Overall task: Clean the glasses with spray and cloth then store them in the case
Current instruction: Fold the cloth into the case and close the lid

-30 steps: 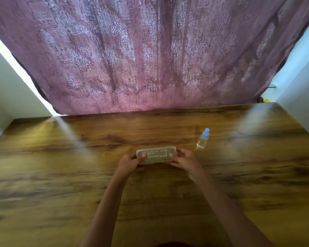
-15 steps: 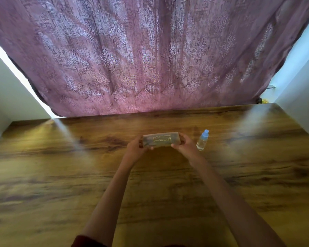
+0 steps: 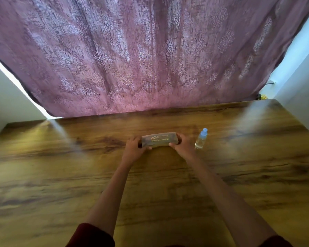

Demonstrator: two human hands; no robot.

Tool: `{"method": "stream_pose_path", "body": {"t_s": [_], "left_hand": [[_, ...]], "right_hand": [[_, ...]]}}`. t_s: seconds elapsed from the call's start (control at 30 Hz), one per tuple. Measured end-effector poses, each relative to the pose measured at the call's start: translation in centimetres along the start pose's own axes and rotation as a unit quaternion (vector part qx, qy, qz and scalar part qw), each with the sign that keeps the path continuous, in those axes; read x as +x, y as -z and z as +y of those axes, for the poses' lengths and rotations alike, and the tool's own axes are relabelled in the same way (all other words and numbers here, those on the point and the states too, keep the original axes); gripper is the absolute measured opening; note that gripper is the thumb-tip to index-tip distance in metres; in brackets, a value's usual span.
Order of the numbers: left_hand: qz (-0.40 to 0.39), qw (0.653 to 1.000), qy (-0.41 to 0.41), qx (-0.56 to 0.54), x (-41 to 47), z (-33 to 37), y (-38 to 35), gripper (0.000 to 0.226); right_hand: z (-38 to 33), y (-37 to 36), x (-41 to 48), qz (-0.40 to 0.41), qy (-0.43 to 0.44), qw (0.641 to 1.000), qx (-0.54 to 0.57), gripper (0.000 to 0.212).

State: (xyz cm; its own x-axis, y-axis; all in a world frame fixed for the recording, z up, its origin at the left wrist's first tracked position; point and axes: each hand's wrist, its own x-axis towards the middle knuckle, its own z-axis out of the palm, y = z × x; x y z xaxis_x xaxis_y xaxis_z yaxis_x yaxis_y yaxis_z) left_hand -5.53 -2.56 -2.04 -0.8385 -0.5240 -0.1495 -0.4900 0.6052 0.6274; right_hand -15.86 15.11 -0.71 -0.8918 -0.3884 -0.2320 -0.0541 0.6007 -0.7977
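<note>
A closed translucent glasses case (image 3: 159, 139) with gold lettering on its lid lies lengthwise on the wooden table (image 3: 60, 175). My left hand (image 3: 134, 148) grips its left end and my right hand (image 3: 183, 146) grips its right end, thumbs on the near side. A small clear spray bottle (image 3: 201, 139) with a blue cap stands upright just right of my right hand. Neither the glasses nor a cloth can be seen; the case's inside is hidden.
A purple patterned curtain (image 3: 150, 59) hangs behind the table's far edge. White walls flank the table on the left and right. Bare wood stretches on both sides of my arms.
Both hands have carried the case away from me toward the far side of the table, closer to the spray bottle, with the same grip on both ends.
</note>
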Motion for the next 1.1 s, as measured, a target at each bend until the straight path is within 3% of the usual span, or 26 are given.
{"method": "stream_pose_path", "body": {"t_s": [0.2,0.33,0.5,0.57,0.63,0.8,1.0,1.1], "left_hand": [[-0.012,0.999,0.001,-0.032,-0.3,-0.2,0.2,0.082],[-0.009,0.999,-0.007,-0.034,-0.1,-0.5,0.2,0.087],[-0.006,0.999,-0.019,-0.038,-0.1,-0.5,0.0,0.077],[-0.008,0.999,-0.022,-0.045,0.0,-0.9,-0.1,0.076],[-0.008,0.998,-0.022,-0.050,0.2,-1.3,-0.3,0.075],[-0.002,0.998,-0.022,-0.057,0.3,-1.3,-0.5,0.072],[0.005,0.998,-0.025,-0.055,0.3,-1.4,-0.5,0.069],[0.007,0.998,-0.028,-0.055,0.3,-1.4,-0.5,0.068]], "right_hand": [[-0.2,0.3,-0.4,0.009,0.017,0.998,-0.056,0.068],[-0.8,1.1,-1.7,0.034,0.105,0.988,-0.108,0.069],[-2.0,3.8,-3.0,0.206,0.283,0.922,-0.163,0.035],[-1.8,5.0,-2.9,0.276,0.313,0.890,-0.186,0.032],[-1.0,6.0,-2.7,0.301,0.287,0.893,-0.172,0.042],[1.8,6.2,-2.4,0.277,0.180,0.942,-0.056,0.062],[4.4,4.8,-2.0,0.251,0.076,0.965,0.010,0.062],[5.0,4.3,-1.8,0.248,0.057,0.967,0.014,0.050]]}}
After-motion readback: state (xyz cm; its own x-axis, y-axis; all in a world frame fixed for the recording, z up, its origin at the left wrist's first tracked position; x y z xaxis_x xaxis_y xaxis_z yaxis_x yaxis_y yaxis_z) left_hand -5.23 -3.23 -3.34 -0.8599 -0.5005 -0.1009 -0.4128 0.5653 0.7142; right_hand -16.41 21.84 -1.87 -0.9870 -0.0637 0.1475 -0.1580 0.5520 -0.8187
